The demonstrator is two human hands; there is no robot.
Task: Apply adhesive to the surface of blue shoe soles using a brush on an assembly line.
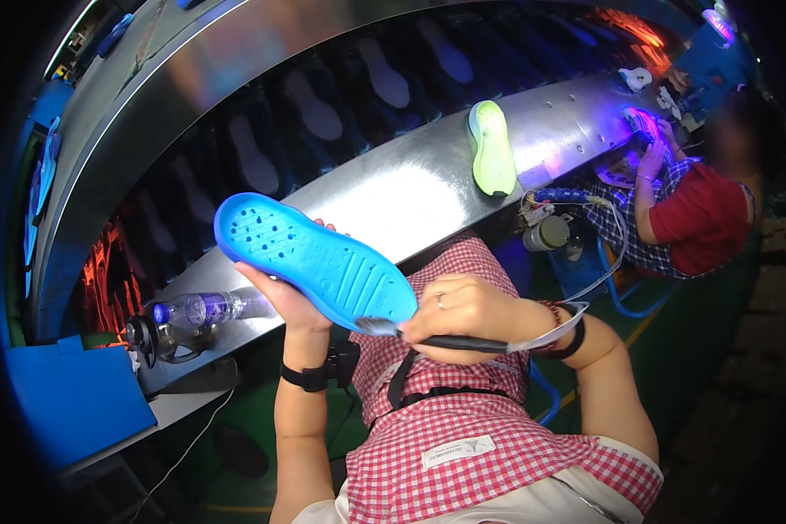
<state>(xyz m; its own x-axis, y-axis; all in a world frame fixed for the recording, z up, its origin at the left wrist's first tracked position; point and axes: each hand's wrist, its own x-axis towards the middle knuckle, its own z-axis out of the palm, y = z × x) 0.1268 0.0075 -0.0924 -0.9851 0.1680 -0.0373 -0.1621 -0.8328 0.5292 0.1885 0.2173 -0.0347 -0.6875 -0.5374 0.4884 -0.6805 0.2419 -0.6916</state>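
1. Head view, left hand: the person's left hand [293, 304] grasps a bright blue, sole-shaped moulded piece [323, 266], thumb at the near edge and fingertips showing past the far edge. The piece is held up in the air over the metal ledge's near edge and the lap, slanting from upper left to lower right; small holes dot its upper-left end and ridges cross its middle.
2. Head view, right hand: the fingers of the right hand [458, 310] are closed round a slim brush with a black handle [465, 343]. Its bristles lie against the lower-right end of the blue piece, and a pale tube [622, 240] runs from the handle's back end past the wrist.
3. Head view, around: a yellow-green sole [493, 150] lies on the shiny metal ledge [389, 196], well apart from both hands. Beyond it, a dark recess holds a row of dim, sole-shaped forms [316, 106]. A clear plastic bottle with a purple cap [210, 308] lies to the left. On the right sits a co-worker in a red top [703, 214], hands at a violet-lit object.
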